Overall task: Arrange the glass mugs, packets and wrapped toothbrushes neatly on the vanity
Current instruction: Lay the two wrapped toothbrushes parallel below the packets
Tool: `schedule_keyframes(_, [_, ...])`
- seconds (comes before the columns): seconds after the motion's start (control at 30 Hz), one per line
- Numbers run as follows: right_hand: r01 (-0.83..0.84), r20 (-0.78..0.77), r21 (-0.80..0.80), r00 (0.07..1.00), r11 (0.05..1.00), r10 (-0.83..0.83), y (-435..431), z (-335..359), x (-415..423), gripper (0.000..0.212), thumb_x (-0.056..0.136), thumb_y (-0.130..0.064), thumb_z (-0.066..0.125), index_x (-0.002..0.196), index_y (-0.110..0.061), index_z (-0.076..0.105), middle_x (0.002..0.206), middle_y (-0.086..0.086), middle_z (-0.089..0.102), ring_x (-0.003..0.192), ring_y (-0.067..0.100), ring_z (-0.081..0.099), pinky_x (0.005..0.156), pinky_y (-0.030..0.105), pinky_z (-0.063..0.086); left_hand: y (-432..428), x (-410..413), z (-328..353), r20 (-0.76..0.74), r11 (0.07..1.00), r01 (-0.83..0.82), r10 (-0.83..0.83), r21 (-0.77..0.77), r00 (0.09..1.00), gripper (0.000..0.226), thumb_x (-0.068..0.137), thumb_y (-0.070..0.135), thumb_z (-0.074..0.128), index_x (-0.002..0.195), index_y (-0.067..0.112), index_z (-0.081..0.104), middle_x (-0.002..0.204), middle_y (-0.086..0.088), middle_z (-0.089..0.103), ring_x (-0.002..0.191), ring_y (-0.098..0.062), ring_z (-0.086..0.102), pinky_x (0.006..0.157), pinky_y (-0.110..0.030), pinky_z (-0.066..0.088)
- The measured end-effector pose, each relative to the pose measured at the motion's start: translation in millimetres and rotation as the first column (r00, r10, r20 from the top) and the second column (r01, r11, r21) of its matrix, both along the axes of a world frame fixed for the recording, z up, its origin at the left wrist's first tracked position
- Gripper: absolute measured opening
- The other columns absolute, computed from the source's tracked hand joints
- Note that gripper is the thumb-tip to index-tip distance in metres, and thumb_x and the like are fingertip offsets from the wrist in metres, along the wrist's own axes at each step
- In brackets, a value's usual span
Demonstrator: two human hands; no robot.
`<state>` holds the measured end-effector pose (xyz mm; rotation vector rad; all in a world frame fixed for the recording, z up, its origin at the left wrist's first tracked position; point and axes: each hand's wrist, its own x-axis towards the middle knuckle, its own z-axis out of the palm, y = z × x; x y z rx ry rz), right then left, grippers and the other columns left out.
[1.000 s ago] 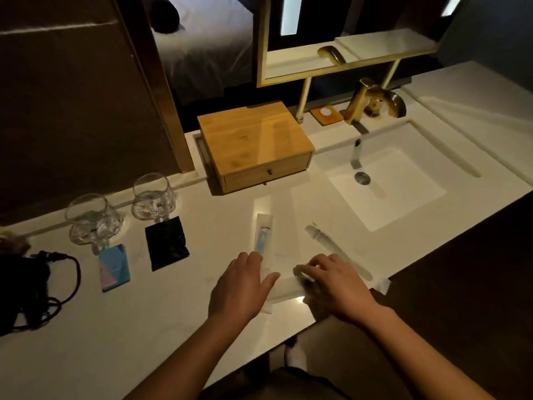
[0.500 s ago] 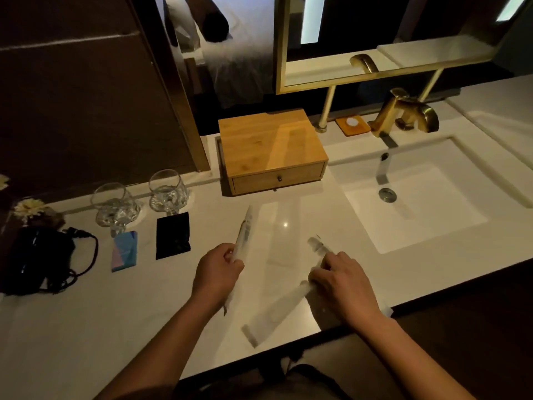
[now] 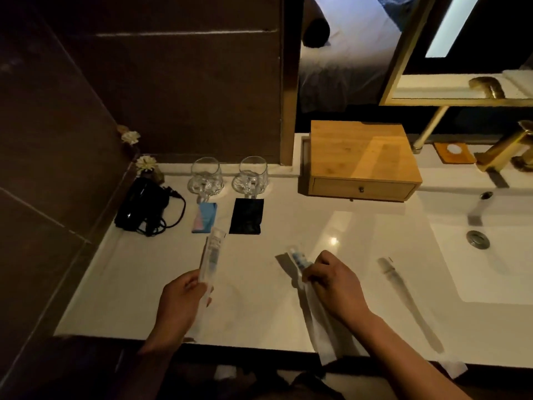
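Two bare arms are reaching up from the bottom over the white vanity top [image 3: 259,319]. The left hand [image 3: 178,301] is closing its fingers and thumb around the low end of a wrapped toothbrush [image 3: 212,261], and it is holding it up off the top so the far end is pointing at the packets. The right hand [image 3: 334,284] is lying knuckles up, and its fingertips are pinching a second wrapped toothbrush [image 3: 300,262] near its head; the long white wrapper is running back under the hand to the front edge of the top. A third wrapped toothbrush [image 3: 403,295] is lying flat to the right of that hand, apart from it, slanting toward the sink [image 3: 490,284], and no hand is touching it. Farther back, a blue and pink packet [image 3: 205,217] and a black packet [image 3: 247,216] are lying side by side with a gap between them. Just behind each packet a glass mug is standing upright, the left glass mug [image 3: 206,178] behind the blue one and the right glass mug [image 3: 251,176] behind the black one. To the left of them a black hair dryer [image 3: 141,206] is sitting with its cord curling out, near a small white flower [image 3: 145,163] in the corner. To the right, a wooden drawer box [image 3: 363,157] is sitting against the back, and a gold tap [image 3: 501,154] is standing behind the sink at the right edge
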<state>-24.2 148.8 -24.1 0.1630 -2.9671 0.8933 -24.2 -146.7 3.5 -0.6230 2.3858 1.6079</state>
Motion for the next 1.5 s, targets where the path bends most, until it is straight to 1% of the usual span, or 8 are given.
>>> schedule_keyframes(0.2, [0.07,0.096,-0.114,0.994,0.991,-0.059,-68,-7,-17,0.023,0.082,-0.014,0.066,0.074,-0.034,0.073,0.077,-0.013,0.047,0.062,0.006,0.048,0.053,0.023,0.036,-72,0,-10,0.105,0.998,0.024,-0.018,-0.051,0.994,0.027,0.085,0.008,0.058,0.096,0.027,0.074,0.073,0.001,0.076,0.066,-0.022,0.071,0.07,-0.039,0.058])
schedule_keyframes(0.37, [0.153,0.201,-0.079,0.97,0.985,-0.134,-95,-6,-18,0.02,0.084,-0.021,0.063,0.093,-0.035,0.075,0.089,-0.01,0.056,0.077,0.013,0.061,0.063,0.025,0.047,-112,-8,-37,0.139,0.973,0.153,-0.13,-0.171,0.982,0.042,0.066,0.051,0.059,0.107,0.044,0.064,0.086,0.014,0.075,0.084,-0.013,0.071,0.082,-0.046,0.059])
schedule_keyframes(0.5, [0.297,0.193,-0.056,0.94,0.953,-0.282,-100,-2,-9,0.026,0.089,-0.024,0.061,0.114,-0.029,0.066,0.102,-0.002,0.067,0.086,0.018,0.064,0.072,0.031,0.051,-118,-17,-32,0.134,0.939,0.243,-0.215,-0.244,0.967,0.042,0.08,0.033,0.07,0.119,0.041,0.059,0.075,0.015,0.069,0.072,-0.012,0.069,0.075,-0.043,0.059])
schedule_keyframes(0.7, [0.366,0.22,0.079,0.901,0.927,-0.375,-131,-4,-2,0.019,0.092,-0.032,0.057,0.109,-0.026,0.063,0.099,-0.002,0.064,0.077,0.016,0.06,0.058,0.022,0.039,-116,-22,-31,0.094,0.866,0.327,-0.315,-0.378,0.944,0.037,0.085,0.026,0.064,0.118,0.04,0.055,0.081,0.016,0.064,0.071,-0.004,0.063,0.073,-0.03,0.055])
schedule_keyframes(0.87, [0.37,0.21,0.078,0.902,0.926,-0.378,-158,-4,-11,0.02,0.092,-0.032,0.058,0.11,-0.025,0.064,0.096,-0.001,0.069,0.073,0.016,0.06,0.057,0.022,0.042,-120,-29,-36,0.067,0.853,0.345,-0.347,-0.391,0.935,0.033,0.086,0.029,0.062,0.115,0.042,0.054,0.082,0.017,0.063,0.071,-0.003,0.062,0.071,-0.028,0.053])
schedule_keyframes(1.07, [0.38,0.213,0.065,0.898,0.923,-0.385,-160,-2,-9,0.025,0.091,-0.028,0.062,0.115,-0.022,0.063,0.097,-0.001,0.069,0.074,0.012,0.056,0.058,0.015,0.037,-121,-25,-42,-0.068,0.703,0.37,-0.51,-0.608,0.857,0.045,0.083,0.047,0.062,0.125,0.033,0.054,0.115,0.008,0.057,0.1,-0.016,0.058,0.073,-0.037,0.056])
schedule_keyframes(1.2, [0.367,0.228,0.032,0.903,0.93,-0.364,-166,-4,-11,0.023,0.09,-0.018,0.06,0.112,-0.022,0.064,0.1,0.0,0.07,0.081,0.018,0.062,0.062,0.02,0.044,-114,-23,-45,-0.04,0.583,0.426,-0.62,-0.692,0.784,0.053,0.082,0.051,0.064,0.13,0.032,0.054,0.127,0.011,0.051,0.11,-0.018,0.054,0.075,-0.032,0.054])
schedule_keyframes(1.5, [0.318,0.224,-0.005,0.924,0.948,-0.309,-179,-9,-23,0.021,0.091,-0.018,0.06,0.111,-0.02,0.065,0.101,0.002,0.068,0.081,0.017,0.06,0.06,0.015,0.038,-119,-30,-47,-0.015,0.602,0.468,-0.623,-0.646,0.782,0.056,0.083,0.057,0.06,0.134,0.04,0.045,0.128,0.017,0.042,0.112,-0.01,0.05,0.073,-0.03,0.056])
